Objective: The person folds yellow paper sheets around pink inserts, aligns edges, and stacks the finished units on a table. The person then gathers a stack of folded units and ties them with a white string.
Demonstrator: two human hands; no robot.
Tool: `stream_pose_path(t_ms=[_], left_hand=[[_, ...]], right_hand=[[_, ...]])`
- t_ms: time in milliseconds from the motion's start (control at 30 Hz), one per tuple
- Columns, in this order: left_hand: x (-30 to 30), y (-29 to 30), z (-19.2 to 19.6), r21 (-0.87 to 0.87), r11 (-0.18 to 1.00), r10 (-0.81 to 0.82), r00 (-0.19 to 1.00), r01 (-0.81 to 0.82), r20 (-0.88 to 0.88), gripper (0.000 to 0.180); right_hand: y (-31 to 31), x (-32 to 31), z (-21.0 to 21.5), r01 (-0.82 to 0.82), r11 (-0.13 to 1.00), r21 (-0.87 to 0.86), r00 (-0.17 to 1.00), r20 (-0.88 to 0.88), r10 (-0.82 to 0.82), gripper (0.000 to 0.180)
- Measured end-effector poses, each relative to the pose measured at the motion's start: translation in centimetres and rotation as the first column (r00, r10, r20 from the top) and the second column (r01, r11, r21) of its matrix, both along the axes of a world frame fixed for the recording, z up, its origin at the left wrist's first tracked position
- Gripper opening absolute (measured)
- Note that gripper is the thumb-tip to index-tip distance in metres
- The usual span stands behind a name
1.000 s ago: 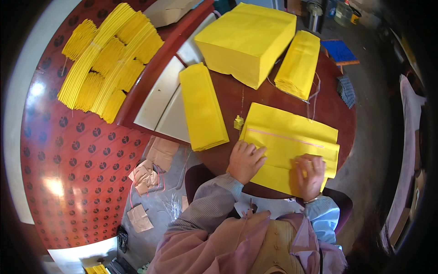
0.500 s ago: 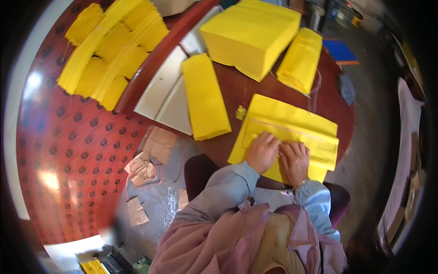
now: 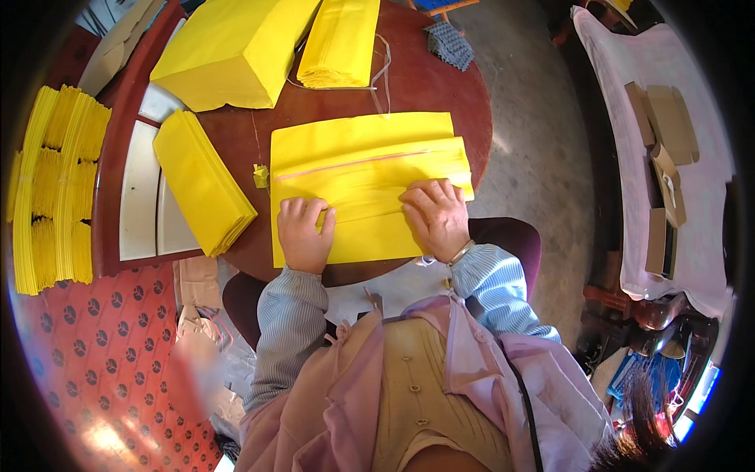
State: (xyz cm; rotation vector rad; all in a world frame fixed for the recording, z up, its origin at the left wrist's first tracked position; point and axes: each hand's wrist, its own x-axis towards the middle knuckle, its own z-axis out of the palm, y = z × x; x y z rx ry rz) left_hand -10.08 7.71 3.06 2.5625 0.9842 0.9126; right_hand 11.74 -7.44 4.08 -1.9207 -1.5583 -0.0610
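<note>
On the round dark-red table [image 3: 401,71] in front of me lies a wide yellow folded sheet [image 3: 362,130], with a flap folded across it. A thin pink strip [image 3: 354,164] runs along the flap. My left hand [image 3: 305,234] rests on the sheet's left part, fingers bent and thumb apart. Near the flap's right end, my right hand [image 3: 438,216] lies with fingers spread on the yellow material. Both palms face down, and nothing shows gripped in either. What is under the fingertips is hidden.
A yellow folded bundle [image 3: 204,181] lies to the left, near a small yellow scrap [image 3: 260,175]. Behind are a large yellow stack [image 3: 236,55] and another bundle [image 3: 338,47]. Several yellow stacks [image 3: 63,189] stand far left. A grey cloth [image 3: 450,46] sits at the table's right edge.
My hands, close together before, have moved apart toward the flap's two sides. The view has shifted right, so everything appears farther left and the pink-covered surface shows more.
</note>
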Motion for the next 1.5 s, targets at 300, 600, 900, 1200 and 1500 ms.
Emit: stream_pose_path(t_ms=[300, 600, 900, 1200, 1500], left_hand=[[-2.5, 0.4, 1.0, -0.014, 0.998, 0.055, 0.993, -0.057, -0.105, 0.016], [5.3, -0.5, 0.6, -0.137, 0.983, -0.118, 0.993, 0.121, 0.025, 0.058], [1.3, -1.6, -0.4, -0.049, 0.998, 0.041, 0.999, -0.041, 0.008, 0.039], [-1.7, -1.0, -0.4, 0.025, 0.994, 0.107, 0.994, -0.107, -0.02, 0.022], [-2.2, -0.5, -0.4, 0.017, 0.994, 0.113, 0.993, -0.112, -0.021, 0.021]], right_hand=[[-1.4, 1.8, -0.3, 0.088, 0.996, -0.019, 0.996, 0.01, -0.088, 0.012], [-1.2, 1.7, 0.6, 0.075, 0.997, -0.033, 0.997, 0.031, -0.074, 0.013], [-0.9, 1.8, 0.8, 0.077, 0.997, -0.031, 0.996, 0.047, -0.076, 0.017], [0.0, 1.8, 1.5, 0.119, 0.991, -0.068, 0.991, 0.075, -0.114, 0.017], [2.9, -1.1, 2.0, -0.01, 1.0, -0.016, 1.0, 0.013, 0.01, 0.018]])
